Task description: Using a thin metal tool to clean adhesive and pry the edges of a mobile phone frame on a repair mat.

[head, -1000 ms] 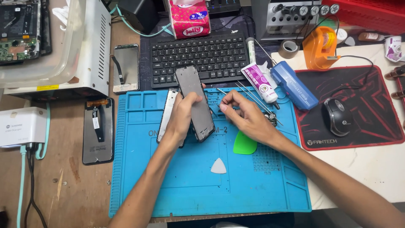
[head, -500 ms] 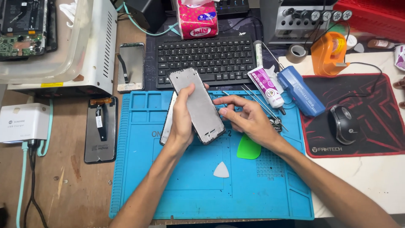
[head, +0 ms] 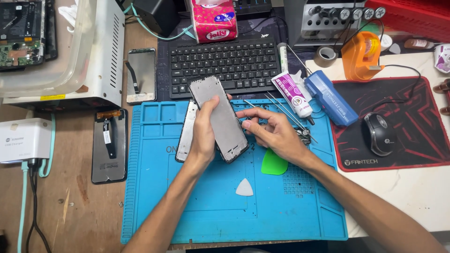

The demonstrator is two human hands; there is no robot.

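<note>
While the left hand (head: 205,136) grips a grey phone frame (head: 220,119) by its long edges, thumb laid across the face, the frame sits tilted in the air above the blue mat (head: 211,206), its top end reaching toward the black keyboard (head: 224,65). The right hand (head: 272,133) rests just beside it, fingers loosely curled, fingertips touching or nearly touching the frame's right edge; it grasps nothing that I can make out. A second frame (head: 186,131) lies on the mat, partly under the left hand.

With only one hand pinching it, the frame could slip and land on that second piece, or twist if squeezed hard. Thin metal tweezers (head: 286,112) lie close behind the right hand, where a backward move could knock or snag them. A glue tube (head: 293,93) lies near the mat's corner.

As for containers, the mat's small moulded trays (head: 161,112) along its top edge look bare. A clear plastic tub (head: 51,51) at upper left holds a circuit board (head: 18,33).
</note>
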